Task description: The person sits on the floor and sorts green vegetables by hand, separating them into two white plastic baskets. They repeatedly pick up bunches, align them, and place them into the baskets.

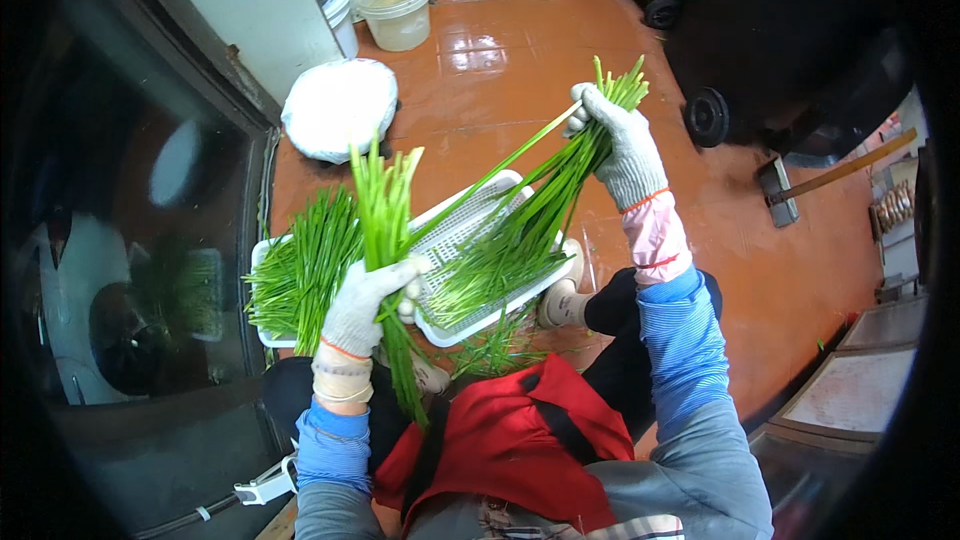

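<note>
My left hand (365, 300), in a white knit glove, grips an upright bunch of long green chives (384, 210) with the pale ends up. My right hand (611, 127), gloved too, holds a second bunch of chives (551, 199) high to the right, its leaf tips hanging down. One single stalk (517, 154) stretches slantwise between the two hands. Below them lies a white perforated plastic basket (465, 232) with chives in its near part. Another white basket (264, 251) at the left is heaped with chives (307, 270).
Loose leaves (499, 349) lie on the orange-brown floor (525, 82) by my shoes. A stuffed white plastic bag (341, 105) and a lidded bucket (395, 11) stand ahead. At the right are dark wheeled bins (780, 52) and a wooden-handled tool (840, 169); a glass door (150, 240) borders the left.
</note>
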A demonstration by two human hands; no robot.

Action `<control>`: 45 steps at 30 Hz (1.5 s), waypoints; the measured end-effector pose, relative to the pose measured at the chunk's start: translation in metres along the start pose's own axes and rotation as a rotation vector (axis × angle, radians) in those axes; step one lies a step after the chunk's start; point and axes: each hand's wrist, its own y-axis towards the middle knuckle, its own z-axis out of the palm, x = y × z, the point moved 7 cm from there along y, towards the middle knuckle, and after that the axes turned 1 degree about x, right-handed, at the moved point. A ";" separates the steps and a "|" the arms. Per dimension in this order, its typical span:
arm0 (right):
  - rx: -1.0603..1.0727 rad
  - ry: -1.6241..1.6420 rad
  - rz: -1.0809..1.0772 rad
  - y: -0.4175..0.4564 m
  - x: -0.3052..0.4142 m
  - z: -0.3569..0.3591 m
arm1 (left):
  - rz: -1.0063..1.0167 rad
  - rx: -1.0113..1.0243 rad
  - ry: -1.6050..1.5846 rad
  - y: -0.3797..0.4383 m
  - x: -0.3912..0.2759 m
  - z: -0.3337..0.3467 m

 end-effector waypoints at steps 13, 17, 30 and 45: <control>0.038 -0.111 0.034 -0.012 0.015 0.001 | -0.005 0.023 -0.298 0.000 -0.005 -0.018; 0.189 -0.201 0.210 -0.031 -0.029 0.058 | 0.006 0.140 -0.197 0.000 0.006 0.002; 0.337 -0.646 0.250 -0.053 -0.074 0.098 | -0.025 0.142 0.033 0.003 0.012 0.026; -0.005 -0.302 0.180 -0.036 -0.027 0.066 | 0.004 0.124 -0.013 0.000 -0.002 0.016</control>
